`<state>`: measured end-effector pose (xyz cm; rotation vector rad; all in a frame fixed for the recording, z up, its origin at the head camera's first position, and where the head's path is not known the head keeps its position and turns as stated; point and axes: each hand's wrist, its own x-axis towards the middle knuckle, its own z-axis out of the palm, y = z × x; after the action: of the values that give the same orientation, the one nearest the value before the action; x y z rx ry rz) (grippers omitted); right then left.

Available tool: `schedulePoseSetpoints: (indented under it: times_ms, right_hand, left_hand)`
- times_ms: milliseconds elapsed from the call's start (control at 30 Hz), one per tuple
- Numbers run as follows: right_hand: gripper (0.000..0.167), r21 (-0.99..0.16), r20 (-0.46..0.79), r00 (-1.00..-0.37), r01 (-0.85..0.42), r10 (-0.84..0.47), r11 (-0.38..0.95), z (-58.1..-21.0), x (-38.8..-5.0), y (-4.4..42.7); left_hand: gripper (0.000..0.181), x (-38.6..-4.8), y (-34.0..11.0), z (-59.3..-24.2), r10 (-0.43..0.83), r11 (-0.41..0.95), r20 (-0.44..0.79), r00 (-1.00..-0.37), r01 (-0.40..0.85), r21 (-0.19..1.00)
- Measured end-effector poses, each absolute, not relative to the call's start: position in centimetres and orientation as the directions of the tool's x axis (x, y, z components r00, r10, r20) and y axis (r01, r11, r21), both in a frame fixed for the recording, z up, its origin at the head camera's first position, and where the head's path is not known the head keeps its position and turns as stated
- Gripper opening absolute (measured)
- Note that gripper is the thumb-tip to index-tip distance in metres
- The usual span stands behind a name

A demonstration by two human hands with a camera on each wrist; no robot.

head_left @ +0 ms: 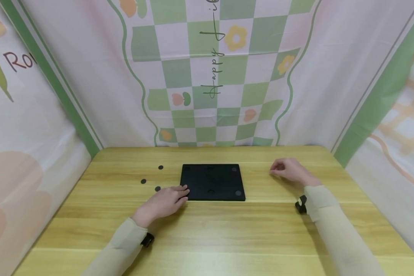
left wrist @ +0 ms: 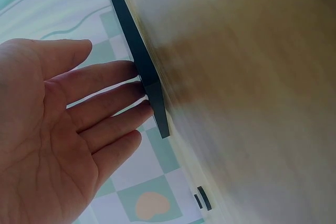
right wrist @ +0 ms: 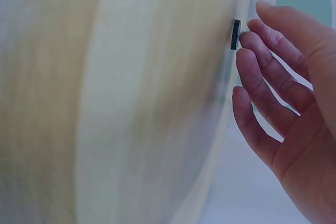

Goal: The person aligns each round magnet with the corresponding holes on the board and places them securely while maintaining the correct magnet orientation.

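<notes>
A black rectangular plate (head_left: 214, 182) lies on the table, its edge (left wrist: 137, 45) showing in the left wrist view. My left hand (head_left: 165, 201) (left wrist: 63, 114) touches its near left corner with fairly straight fingertips. To the plate's right, my right hand (head_left: 291, 170) (right wrist: 294, 82) is low over the table, fingers loosely bent. A small black piece (right wrist: 235, 34) sits by its fingertips in the right wrist view; whether they touch it I cannot tell, and the head view hides it. Round marks or discs show on the plate, two greyish ones at its right corners (head_left: 234, 169) (head_left: 238, 193).
Left of the plate, three small dark discs (head_left: 160, 167) (head_left: 143, 181) (head_left: 157, 188) lie on the wooden table (head_left: 214, 237), the nearest one close to my left hand. Patterned cloth (head_left: 203, 76) hangs behind the table and at both sides.
</notes>
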<state>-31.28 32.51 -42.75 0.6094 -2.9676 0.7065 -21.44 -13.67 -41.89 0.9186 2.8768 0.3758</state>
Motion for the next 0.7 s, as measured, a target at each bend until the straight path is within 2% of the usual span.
schedulePoseSetpoints:
  times_ms: [300, 700]
  right_hand:
    - [0.014, -0.435, 0.095, -0.938, -0.341, -0.334, 0.833, -42.9, -31.4, 33.5]
    - [0.014, -0.435, 0.11, -0.935, -0.352, -0.338, 0.829, -42.9, -31.2, 33.9]
  left_hand:
    - [0.04, -21.4, -13.7, -41.9, 0.582, 0.785, -0.021, -0.813, 0.556, 0.272]
    - [0.041, -21.4, -13.7, -41.9, 0.581, 0.787, -0.02, -0.814, 0.555, 0.27]
